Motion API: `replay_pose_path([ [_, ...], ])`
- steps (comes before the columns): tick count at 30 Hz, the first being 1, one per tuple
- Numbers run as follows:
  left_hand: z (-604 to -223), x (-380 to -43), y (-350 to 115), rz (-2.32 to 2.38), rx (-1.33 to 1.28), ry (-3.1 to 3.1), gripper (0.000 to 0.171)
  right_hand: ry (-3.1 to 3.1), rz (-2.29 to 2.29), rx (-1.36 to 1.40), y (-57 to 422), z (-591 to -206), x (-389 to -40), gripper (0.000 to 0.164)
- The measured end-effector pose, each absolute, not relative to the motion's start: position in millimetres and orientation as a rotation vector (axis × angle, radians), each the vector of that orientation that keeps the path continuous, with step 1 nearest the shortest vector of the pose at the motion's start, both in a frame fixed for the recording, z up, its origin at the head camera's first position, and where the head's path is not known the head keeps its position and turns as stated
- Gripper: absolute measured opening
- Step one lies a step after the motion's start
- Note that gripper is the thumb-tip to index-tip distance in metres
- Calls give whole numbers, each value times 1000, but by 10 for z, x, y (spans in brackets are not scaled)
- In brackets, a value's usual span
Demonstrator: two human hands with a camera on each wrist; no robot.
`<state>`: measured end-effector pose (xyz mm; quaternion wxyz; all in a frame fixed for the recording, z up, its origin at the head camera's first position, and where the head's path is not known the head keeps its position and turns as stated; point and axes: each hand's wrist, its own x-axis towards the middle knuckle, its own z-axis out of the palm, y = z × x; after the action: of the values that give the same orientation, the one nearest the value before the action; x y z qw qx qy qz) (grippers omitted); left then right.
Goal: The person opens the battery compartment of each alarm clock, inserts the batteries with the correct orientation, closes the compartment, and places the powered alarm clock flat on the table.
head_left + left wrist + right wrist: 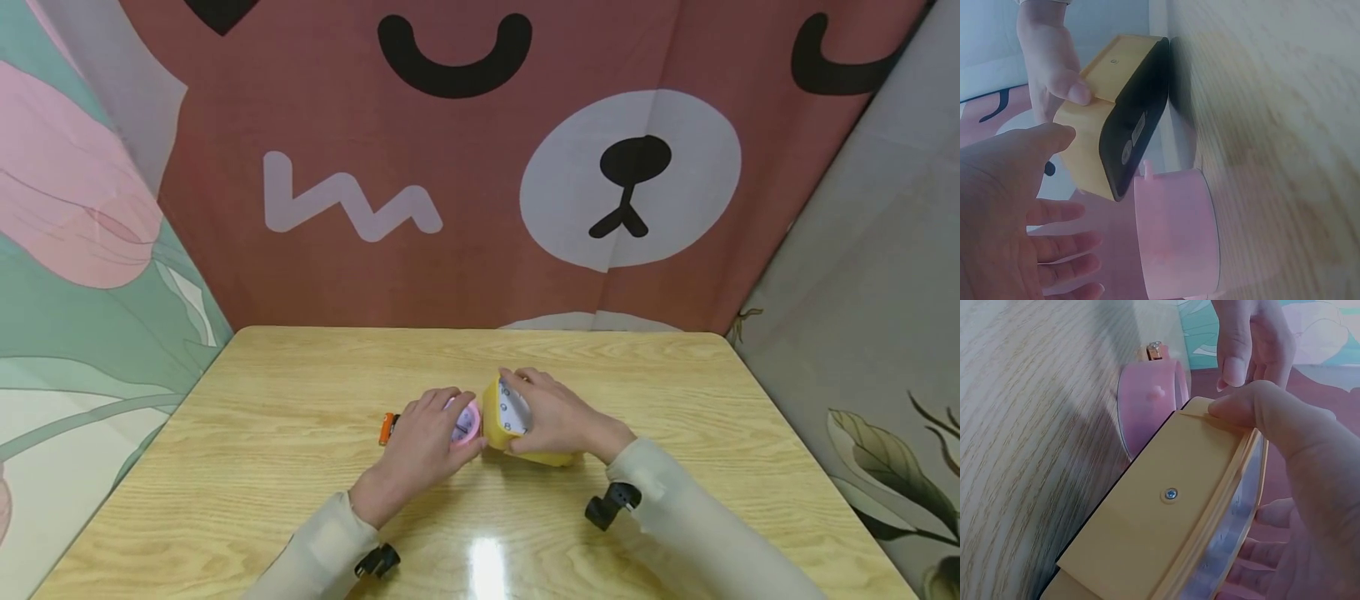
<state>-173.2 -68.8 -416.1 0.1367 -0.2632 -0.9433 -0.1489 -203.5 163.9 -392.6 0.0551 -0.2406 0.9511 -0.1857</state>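
My right hand grips a yellow alarm clock with a white numbered face, tilted above the wooden table. Its thumb presses on the yellow side, which bears a screw, in the right wrist view. The clock's black back shows in the left wrist view. Just left of it, a round pink clock lies face up. My left hand reaches over the pink clock with its fingers extended; its thumb tip is by the yellow clock, and I cannot tell whether they touch.
An orange and black battery lies left of the pink clock, partly hidden by the left hand. The wooden table ends at a brown curtain with a bear print. Printed cloths hang at both sides.
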Motion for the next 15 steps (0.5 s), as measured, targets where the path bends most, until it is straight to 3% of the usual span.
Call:
replay_pose_path([
  [15, -4176, -1740, -686, -441, -740, -2709, 60, 2901, -644, -766, 1648, -3943, -2009, 109],
])
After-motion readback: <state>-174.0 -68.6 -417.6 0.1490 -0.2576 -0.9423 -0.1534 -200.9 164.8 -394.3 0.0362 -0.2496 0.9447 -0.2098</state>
